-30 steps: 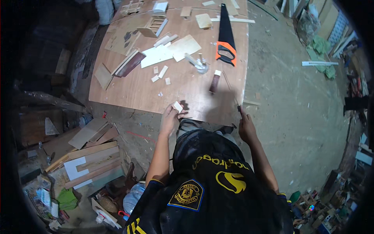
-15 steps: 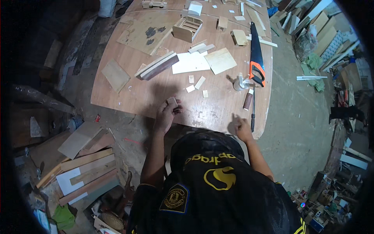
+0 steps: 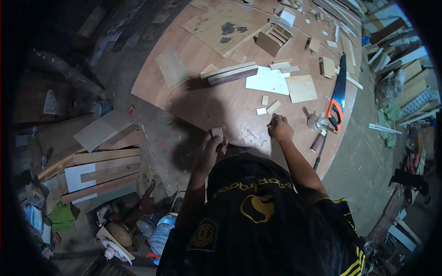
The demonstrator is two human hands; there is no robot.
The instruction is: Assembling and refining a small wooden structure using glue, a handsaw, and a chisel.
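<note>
My left hand (image 3: 212, 148) is closed round a small pale wooden block (image 3: 217, 133), held just over the table's near edge. Farther right, my right hand (image 3: 282, 130) reaches down to the tabletop with its fingers curled. What its fingertips touch or grip is hidden under them. Right beyond them lie a small pale wooden strip (image 3: 274, 107), a small white-looking wood piece (image 3: 261, 111) and another little wood piece (image 3: 265, 100).
The brown table (image 3: 159, 94) carries a square board (image 3: 301, 89), a white sheet (image 3: 262, 81), stacked wooden strips (image 3: 232, 75) and a small slatted wooden frame (image 3: 275, 39). On the right are an orange-handled handsaw (image 3: 338, 92), a jar (image 3: 315, 121) and a brown-handled tool (image 3: 317, 141). Scrap boards (image 3: 106, 158) lie lower left.
My right hand has moved left and away from me, from the table's near right edge to the small wood pieces, covering one of them. My left hand still holds its block. The view has turned.
</note>
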